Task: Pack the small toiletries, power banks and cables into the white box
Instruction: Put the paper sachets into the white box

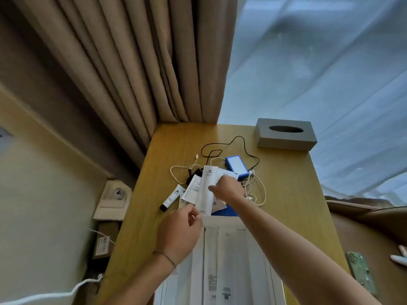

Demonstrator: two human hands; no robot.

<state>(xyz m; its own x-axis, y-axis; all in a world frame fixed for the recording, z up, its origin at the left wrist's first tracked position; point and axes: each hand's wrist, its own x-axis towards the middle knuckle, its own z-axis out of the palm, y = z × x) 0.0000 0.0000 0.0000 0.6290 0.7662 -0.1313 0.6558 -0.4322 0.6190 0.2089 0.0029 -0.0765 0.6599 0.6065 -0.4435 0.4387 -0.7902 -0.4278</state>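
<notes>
A white box (pixel 226 260) lies on the wooden table (pixel 286 194) at the near edge, under my forearms. Beyond it are several white sachets (pixel 206 190). My right hand (pixel 228 187) grips the sachets from above; my left hand (pixel 179 231) pinches the near edge of one. A white tube with a black cap (pixel 172 198) lies to their left. A blue power bank (pixel 236 166) sits behind, a black power bank (pixel 193 175) partly hidden under the sachets. White cables (pixel 255 190) and a black cable (pixel 237 143) are tangled around them.
A grey tissue box (pixel 286 134) stands at the table's far right corner. Beige curtains (pixel 132 62) hang behind the table on the left. A wall socket (pixel 119 193) is left of the table. A green phone (pixel 361 271) lies on a brown surface at right.
</notes>
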